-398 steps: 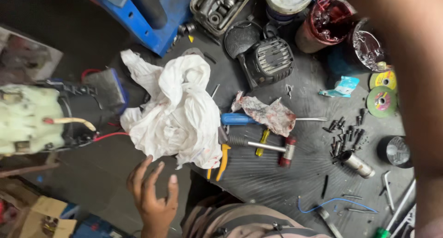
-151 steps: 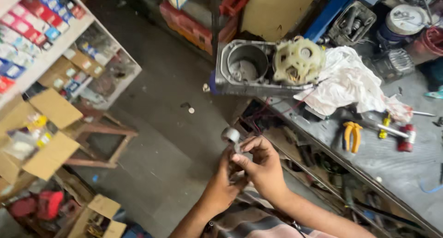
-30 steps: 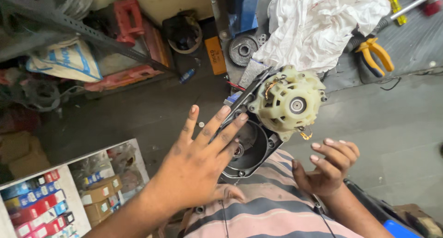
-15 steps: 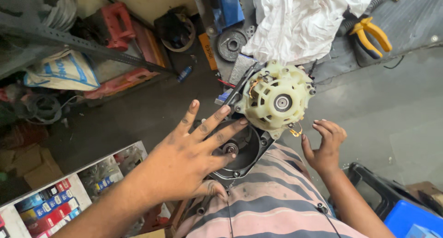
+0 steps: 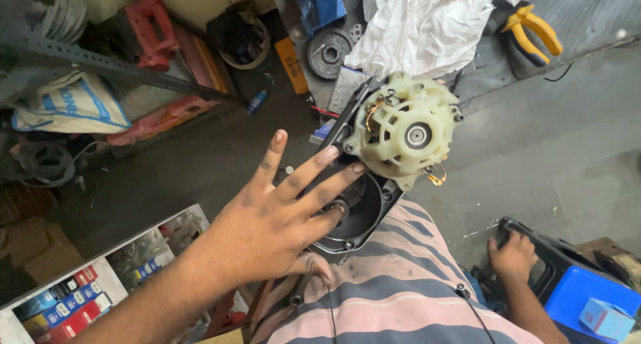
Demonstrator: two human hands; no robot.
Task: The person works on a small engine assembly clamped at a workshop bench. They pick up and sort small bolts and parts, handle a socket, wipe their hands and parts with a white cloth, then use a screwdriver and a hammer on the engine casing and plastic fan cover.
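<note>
The motor assembly (image 5: pixel 407 132), a cream-coloured ribbed plastic housing with a steel shaft end at its centre, sits on a black round casing (image 5: pixel 357 214) that rests on the person's lap, just above the striped shirt (image 5: pixel 400 297). The left hand (image 5: pixel 267 227) comes in from 8 o'clock, palm down, its fingers (image 5: pixel 308 172) spread wide and flat; the fingertips lie on the black casing at the cream housing's lower left edge, gripping nothing. The right hand (image 5: pixel 513 256), at 4 o'clock from the motor and well apart from it, is curled over the rim of a black crate (image 5: pixel 554 267); its fingers are closed on that edge. Inside the crate lies a blue plastic box (image 5: pixel 581 297) with a small blue carton (image 5: pixel 604 317) on it. At 12 o'clock a white cloth (image 5: pixel 427 24) lies on the counter (image 5: pixel 587 17), with yellow-handled pliers (image 5: pixel 531 30) at its right. At 7 o'clock, a compartmented tray (image 5: pixel 80 290) holds small coloured boxes.
</note>
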